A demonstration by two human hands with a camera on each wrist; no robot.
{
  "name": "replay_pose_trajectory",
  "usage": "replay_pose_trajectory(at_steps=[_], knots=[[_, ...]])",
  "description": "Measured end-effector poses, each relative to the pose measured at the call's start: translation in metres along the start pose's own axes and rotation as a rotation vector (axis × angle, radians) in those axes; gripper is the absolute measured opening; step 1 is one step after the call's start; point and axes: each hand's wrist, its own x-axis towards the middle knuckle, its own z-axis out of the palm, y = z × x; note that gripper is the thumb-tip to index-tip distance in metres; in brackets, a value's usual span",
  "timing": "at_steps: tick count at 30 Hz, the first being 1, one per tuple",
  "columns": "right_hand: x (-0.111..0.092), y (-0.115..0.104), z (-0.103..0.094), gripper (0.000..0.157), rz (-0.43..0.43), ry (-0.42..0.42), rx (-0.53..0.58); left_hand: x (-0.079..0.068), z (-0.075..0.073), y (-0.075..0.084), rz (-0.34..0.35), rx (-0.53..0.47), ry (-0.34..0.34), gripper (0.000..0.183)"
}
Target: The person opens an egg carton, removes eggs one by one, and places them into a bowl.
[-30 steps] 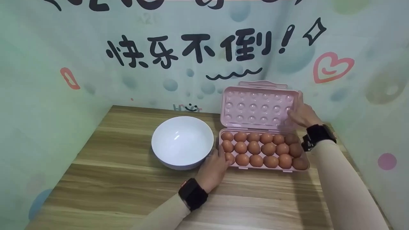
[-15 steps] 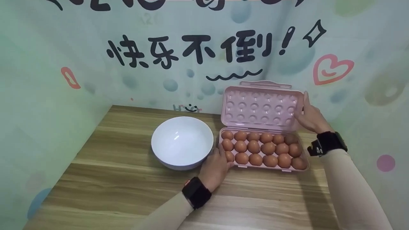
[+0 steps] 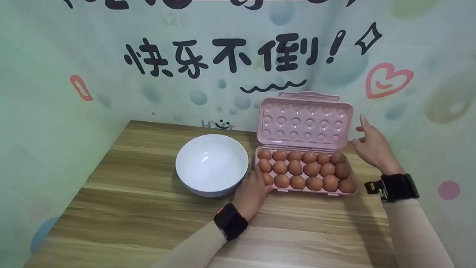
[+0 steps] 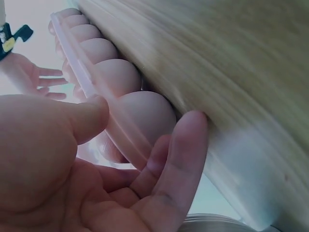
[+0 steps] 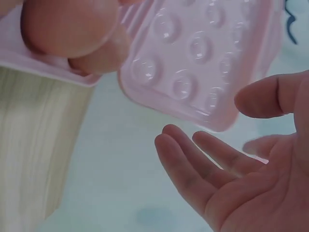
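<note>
A pink plastic egg box (image 3: 305,126) lies on the table, its dimpled lid raised and leaning back towards the wall. Brown eggs (image 3: 295,168) fill its base in rows. My left hand (image 3: 251,195) grips the left end of the base; in the left wrist view its thumb presses the pink rim (image 4: 126,137) and the fingers bend round the end beside an egg (image 4: 147,113). Off the lid's right side, my right hand (image 3: 375,149) hangs in the air with nothing in it. Its spread fingers (image 5: 178,169) are apart from the lid in the right wrist view.
A white bowl (image 3: 212,162) stands left of the egg box, close beside my left hand. The wood-grain table (image 3: 148,216) meets a printed cloth wall (image 3: 167,100) at the back. More cloth hangs at both sides.
My right hand has let go of the lid's right side and moved right, away from it. The lid stays raised by itself. My left hand keeps its hold on the base.
</note>
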Motion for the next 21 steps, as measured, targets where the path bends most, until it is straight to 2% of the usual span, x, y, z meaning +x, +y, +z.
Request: replay_pose_trajectory(at_steps=[7,10,14,17,21], knots=[[-0.042,-0.022,-0.003,0.054,-0.100,0.053,0.011,0.002,0.002,0.000,-0.008,0.008,-0.007,0.076],[-0.054,-0.029,-0.001,0.049,-0.134,0.061,0.029,0.003,0.004,0.000,-0.011,-0.010,-0.012,0.077],[-0.067,-0.037,0.004,0.044,-0.196,0.102,0.014,0.003,0.002,-0.001,-0.027,-0.055,-0.069,0.077],[-0.073,-0.042,0.008,0.042,-0.266,0.152,0.013,0.003,-0.008,0.000,-0.032,-0.098,-0.134,0.080],[-0.079,-0.050,0.011,0.042,-0.345,0.181,0.040,0.004,-0.036,0.000,0.007,-0.180,-0.226,0.074]])
